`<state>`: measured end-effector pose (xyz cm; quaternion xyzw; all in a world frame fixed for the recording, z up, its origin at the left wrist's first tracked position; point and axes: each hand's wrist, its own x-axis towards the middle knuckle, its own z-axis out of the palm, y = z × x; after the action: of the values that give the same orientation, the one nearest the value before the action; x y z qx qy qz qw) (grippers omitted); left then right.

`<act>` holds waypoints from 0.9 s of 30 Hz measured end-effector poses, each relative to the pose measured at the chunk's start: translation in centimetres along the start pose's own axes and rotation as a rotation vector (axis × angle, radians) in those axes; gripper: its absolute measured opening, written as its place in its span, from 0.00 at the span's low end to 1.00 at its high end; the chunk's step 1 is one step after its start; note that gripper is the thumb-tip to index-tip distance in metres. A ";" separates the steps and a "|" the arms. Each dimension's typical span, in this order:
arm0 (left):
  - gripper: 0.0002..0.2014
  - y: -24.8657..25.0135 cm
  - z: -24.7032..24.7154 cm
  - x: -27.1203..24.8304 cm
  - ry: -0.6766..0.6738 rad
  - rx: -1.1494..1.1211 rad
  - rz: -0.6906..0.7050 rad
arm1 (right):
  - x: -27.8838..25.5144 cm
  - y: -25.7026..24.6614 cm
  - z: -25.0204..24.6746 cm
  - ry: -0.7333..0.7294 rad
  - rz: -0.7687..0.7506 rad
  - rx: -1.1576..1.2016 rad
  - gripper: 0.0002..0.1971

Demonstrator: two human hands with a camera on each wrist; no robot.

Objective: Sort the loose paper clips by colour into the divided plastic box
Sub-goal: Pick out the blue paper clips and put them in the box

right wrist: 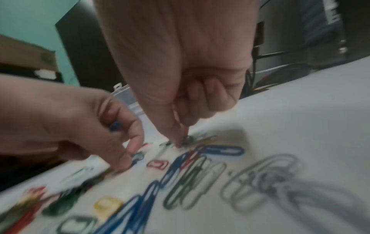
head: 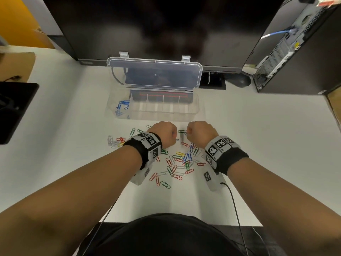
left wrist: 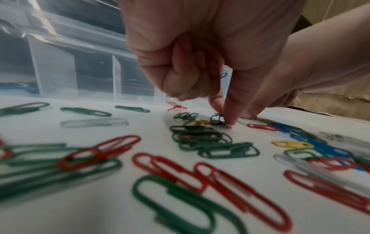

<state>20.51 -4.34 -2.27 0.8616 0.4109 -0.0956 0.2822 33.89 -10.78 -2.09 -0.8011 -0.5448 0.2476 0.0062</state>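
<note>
Loose paper clips (head: 177,163) in red, green, blue, yellow and white lie scattered on the white desk. The clear divided box (head: 184,112) stands open behind them, with blue clips (head: 121,106) in its leftmost compartment. My left hand (left wrist: 224,117) is curled, thumb and forefinger pinching a blue clip (left wrist: 217,120) on the desk. More blue shows inside its curled fingers (right wrist: 115,125). My right hand (right wrist: 181,140) is close beside it, fingertips pinching into a small cluster of clips (right wrist: 200,140); the pinched clip's colour is too blurred to tell.
A monitor (head: 156,24) stands right behind the box's raised lid (head: 155,74). A computer tower (head: 299,43) and a mouse (head: 239,81) are at the back right, a black pad (head: 13,108) at the left edge. Wrist-camera cables (head: 234,204) trail toward me.
</note>
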 end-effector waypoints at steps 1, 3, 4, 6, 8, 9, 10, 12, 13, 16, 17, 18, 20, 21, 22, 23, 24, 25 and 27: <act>0.07 -0.1 -0.2 0.0 0.012 -0.043 -0.006 | 0.0 0.5 -0.1 0.002 -0.002 0.112 0.10; 0.05 -0.5 -0.6 -0.1 0.041 -0.190 -0.019 | -0.4 1.8 -0.5 0.010 0.014 0.413 0.08; 0.03 -0.8 -0.9 -0.2 0.047 -0.297 -0.036 | -0.8 2.3 -0.7 0.002 0.056 0.584 0.06; 0.05 -1.1 -1.5 -0.5 0.030 -0.533 -0.082 | -1.8 3.2 -0.9 -0.036 0.160 0.911 0.03; 0.11 -1.2 -1.8 -0.9 -0.026 -0.785 -0.134 | -2.5 3.9 -0.9 -0.083 0.206 1.221 0.03; 0.13 -1.1 -1.9 -1.1 -0.059 -0.923 -0.153 | -2.9 4.1 -0.9 -0.118 0.209 1.369 0.04; 0.14 -1.0 -1.9 -1.2 -0.087 -1.057 -0.160 | -3.2 4.4 -0.8 -0.155 0.203 1.509 0.05; 0.12 -0.7 -1.8 -1.6 -0.136 -1.250 -0.154 | -4.0 4.7 -0.7 -0.199 0.195 1.741 0.08; 0.11 -0.5 -1.7 -1.8 -0.161 -1.303 -0.148 | -4.4 4.9 -0.6 -0.198 0.196 1.835 0.09; 0.10 -0.2 -1.2 -2.2 -0.250 -1.360 -0.150 | -5.2 5.5 -0.5 -0.182 0.170 2.048 0.08; 0.12 -0.1 -1.1 -2.3 -0.280 -1.351 -0.161 | -5.3 5.7 -0.5 -0.174 0.158 2.086 0.08; 0.13 -0.1 -1.0 -2.4 -0.303 -1.326 -0.175 | -5.3 5.8 -0.4 -0.163 0.164 2.084 0.08; 0.11 0.3 -0.7 -2.5 -0.314 -1.244 -0.217 | -5.2 6.0 -0.1 -0.109 0.229 1.898 0.07; 0.11 0.7 -0.5 -2.5 -0.303 -1.188 -0.239 | -5.1 6.0 0.2 -0.036 0.261 1.687 0.08; 0.12 1.1 -0.3 -2.5 -0.280 -1.096 -0.246 | -4.9 6.0 0.5 0.050 0.266 1.391 0.08; 0.13 1.6 -0.1 -2.5 -0.241 -0.946 -0.228 | -4.8 5.7 0.8 0.117 0.237 1.056 0.07; 0.14 2.1 0.3 -2.4 -0.186 -0.745 -0.185 | -4.6 5.3 1.2 0.154 0.181 0.733 0.06; 0.14 2.4 0.8 -2.3 -0.131 -0.528 -0.123 | -4.5 5.0 1.7 0.162 0.126 0.470 0.08; 0.11 2.9 1.5 -2.3 -0.071 -0.176 -0.025 | -4.3 4.2 2.3 0.155 0.103 0.216 0.10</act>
<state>21.32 -8.11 -1.39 0.8243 0.4182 -0.0932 0.3701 35.39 -16.83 -3.58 -0.8394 -0.4711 0.2422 0.1215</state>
